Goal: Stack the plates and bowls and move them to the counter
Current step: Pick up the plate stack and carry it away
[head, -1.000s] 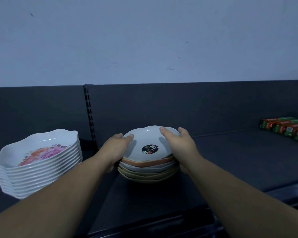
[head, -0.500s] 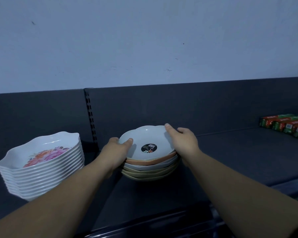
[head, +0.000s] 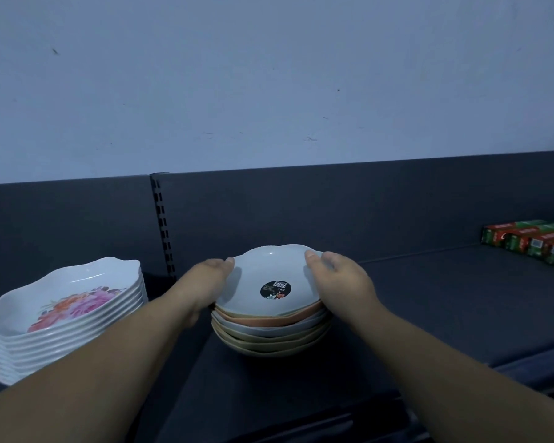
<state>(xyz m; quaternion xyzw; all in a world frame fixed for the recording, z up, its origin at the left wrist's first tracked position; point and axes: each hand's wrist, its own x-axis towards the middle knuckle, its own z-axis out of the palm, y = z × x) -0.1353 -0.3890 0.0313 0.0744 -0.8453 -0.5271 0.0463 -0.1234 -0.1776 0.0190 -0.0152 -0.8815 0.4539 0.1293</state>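
Centrally, left hand [head: 205, 284], right hand [head: 343, 282] clasping bowl stack [head: 269, 334] edges, floral plates [head: 61, 343] near left, shelf [head: 445, 314] stretching right

Open shelf surface [head: 429, 308] at 3 to 5 o'clock of bowl stack [head: 271, 334]. Obstacles: floral plate stack [head: 64, 318] at 9, back panel [head: 333, 212] at 12, boxes [head: 531, 243] at 2.

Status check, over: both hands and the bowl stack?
Hands: left hand and right hand grip opposite sides of the bowl stack, thumbs on top rim. Stack looks down on the shelf. Path: floral plates to its left, apart.
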